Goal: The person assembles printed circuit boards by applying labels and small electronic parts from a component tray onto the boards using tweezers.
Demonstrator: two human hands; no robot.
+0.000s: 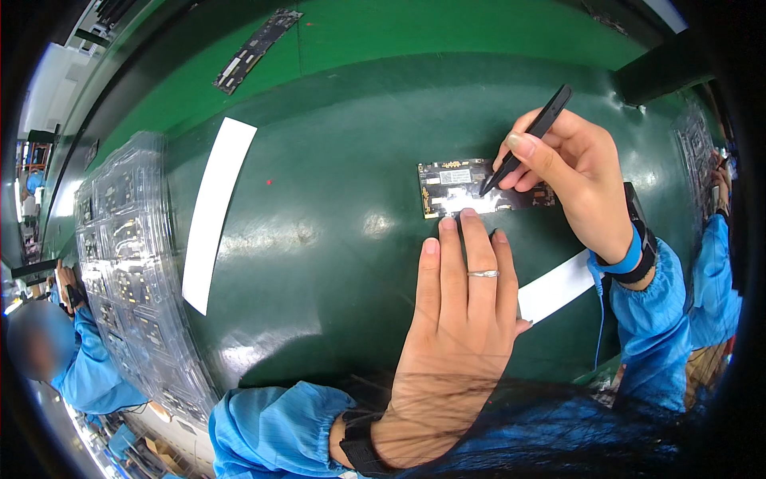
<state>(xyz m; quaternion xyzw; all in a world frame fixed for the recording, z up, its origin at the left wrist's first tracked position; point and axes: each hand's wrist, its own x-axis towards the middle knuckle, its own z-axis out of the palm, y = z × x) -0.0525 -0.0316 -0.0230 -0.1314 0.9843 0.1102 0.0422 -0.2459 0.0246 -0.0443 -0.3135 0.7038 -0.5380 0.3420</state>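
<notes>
Flat on the green counter [335, 263], the left hand [463, 319] lies nearest, fingers straight and together, its grip released; the fingertips [468, 215] press the near edge of a dark circuit board [451, 188]. A ring sits on one finger and a black wristband on the wrist. That board lies flat on the counter just beyond the hand, right of centre. Over its right part the right hand [578, 180] pinches black tweezers [527, 140], grip clenched on them, tips down on the board. A blue wrist strap circles that wrist. One white strip [554, 287] lies just right of the left hand, another white strip [211, 211] well to the left. Stacked clear trays [128, 263] stand at the left edge. A second board [257, 49] lies far off. Other blue-sleeved people work at both sides.
</notes>
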